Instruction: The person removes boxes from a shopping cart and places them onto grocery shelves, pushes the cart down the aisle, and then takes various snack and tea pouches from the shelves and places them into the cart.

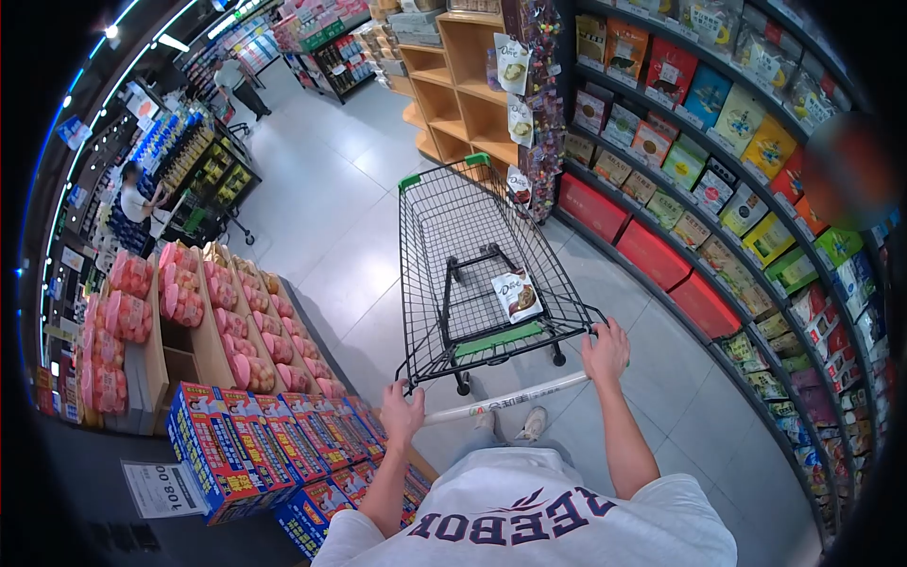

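Stretching between both hands, the handle (pixel 510 399) is gripped at one end by the left hand (pixel 403 410) and at the other by the right hand (pixel 606 351), fingers curled around it. Beyond, a pouch (pixel 518 297) is held inside the cart (pixel 499 339); farther off, a wooden rack (pixel 472 57) is seen.

This place is looking like a shop, most likely a supermarket; a black wire shopping cart with green plastic trim (pixel 499 339) is standing on a pale grey tiled floor (pixel 312 180); long curved dark shelves (pixel 694 120) are displaying rows of colourful flat packets (pixel 710 96); clear jars with pink lids (pixel 128 317) are filling a tan wooden rack (pixel 151 345); blue-and-red printed boxes (pixel 231 444) are sitting stacked near a white price card (pixel 163 489) reading 108.00.
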The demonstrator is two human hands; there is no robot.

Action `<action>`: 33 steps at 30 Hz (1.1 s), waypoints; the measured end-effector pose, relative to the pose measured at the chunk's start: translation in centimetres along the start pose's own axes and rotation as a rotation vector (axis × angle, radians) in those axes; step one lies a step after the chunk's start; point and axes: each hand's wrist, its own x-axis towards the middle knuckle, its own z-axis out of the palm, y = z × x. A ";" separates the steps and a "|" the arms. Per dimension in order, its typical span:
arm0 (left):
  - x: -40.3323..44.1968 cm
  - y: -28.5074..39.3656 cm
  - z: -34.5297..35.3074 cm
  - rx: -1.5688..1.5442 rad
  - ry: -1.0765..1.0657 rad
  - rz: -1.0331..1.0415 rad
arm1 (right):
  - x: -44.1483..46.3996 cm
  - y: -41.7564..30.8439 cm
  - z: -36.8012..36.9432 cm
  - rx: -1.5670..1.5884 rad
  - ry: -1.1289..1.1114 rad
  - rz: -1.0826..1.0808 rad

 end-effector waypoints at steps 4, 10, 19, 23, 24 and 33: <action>0.0 -1.5 -0.5 -0.012 -0.029 0.062 | -3.5 0.2 -0.7 -0.011 0.021 0.070; 0.5 -2.3 -1.7 -0.067 -0.070 0.158 | -8.0 0.7 -1.5 -0.059 0.028 0.170; 2.6 -2.9 -1.8 -0.070 -0.107 0.290 | -13.8 0.8 -1.9 -0.126 0.093 0.301; 3.5 -2.4 -1.9 -0.075 -0.157 0.329 | -15.9 0.6 -2.4 -0.147 0.107 0.376; 3.7 -2.1 -1.9 -0.077 -0.167 0.339 | -16.4 0.7 -2.4 -0.148 0.113 0.389; 6.0 -0.5 -1.7 -0.054 -0.242 0.462 | -20.9 1.2 -2.0 -0.137 0.173 0.507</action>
